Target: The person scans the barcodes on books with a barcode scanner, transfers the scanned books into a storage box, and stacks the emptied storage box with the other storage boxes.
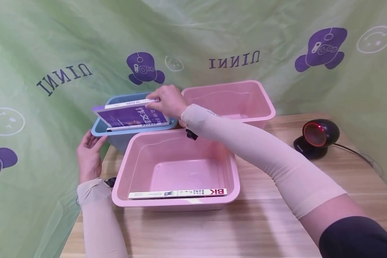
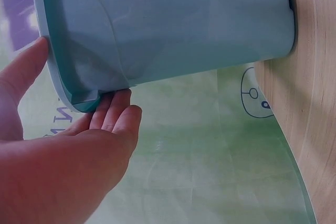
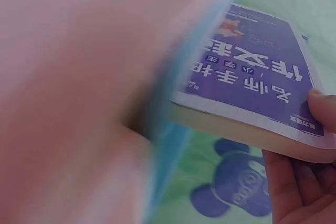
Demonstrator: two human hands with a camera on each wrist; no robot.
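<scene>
My right hand (image 1: 171,102) pinches a purple-covered book (image 1: 122,116) by its right end, thumb on the cover and fingers behind, as the right wrist view (image 3: 252,72) shows. The book is tilted above the mouth of the blue bin (image 1: 120,140). Just below it, along the bin's near rim, a white book edge (image 1: 138,127) is visible; the rest of that is hidden. At the bin's near left corner, my left hand (image 1: 89,157) grips the rim, thumb on the edge and fingers curled underneath, seen also in the left wrist view (image 2: 100,129).
A pink bin (image 1: 236,179) stands in front, holding a white-spined book (image 1: 177,194) against its near wall. Another pink bin (image 1: 267,104) is behind to the right. A black round device (image 1: 319,138) with a red-lit face and cable sits on the wooden table (image 1: 206,233). Green curtain surrounds it.
</scene>
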